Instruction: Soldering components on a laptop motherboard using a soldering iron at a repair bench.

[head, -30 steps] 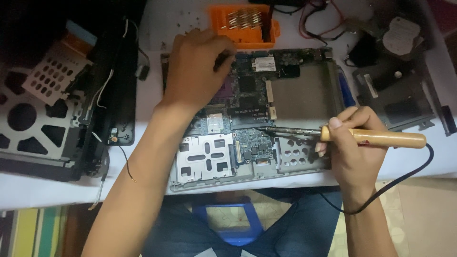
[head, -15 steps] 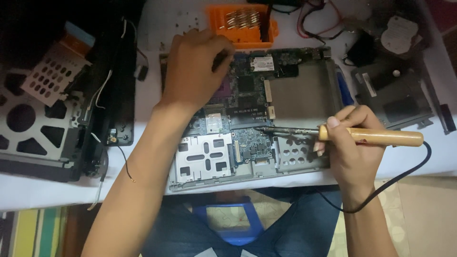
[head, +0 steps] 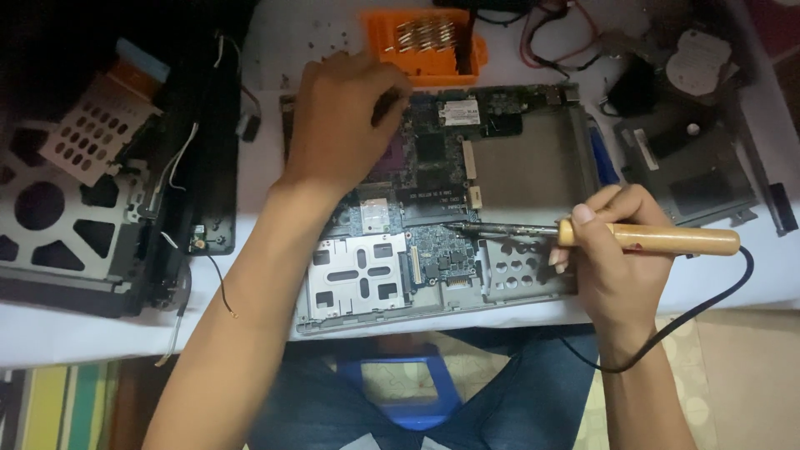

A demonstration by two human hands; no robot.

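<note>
Wooden-handled, the soldering iron (head: pixel 642 238) lies level in the right hand (head: pixel 612 258), whose grip is wrapped tight around the handle, its metal tip resting on the circuit board (head: pixel 433 179) of the opened laptop base (head: pixel 533 167) near the counter's (head: pixel 83 333) front edge. Pressed palm-down on the board's far left part is the left hand (head: pixel 337 125), its fingers curled under so I cannot tell whether they have hold of anything. Just beyond it, toward the counter's back edge, sits an orange bit holder (head: pixel 425 42), and a dismantled black frame (head: pixel 92 208) lies at the left edge.
</note>
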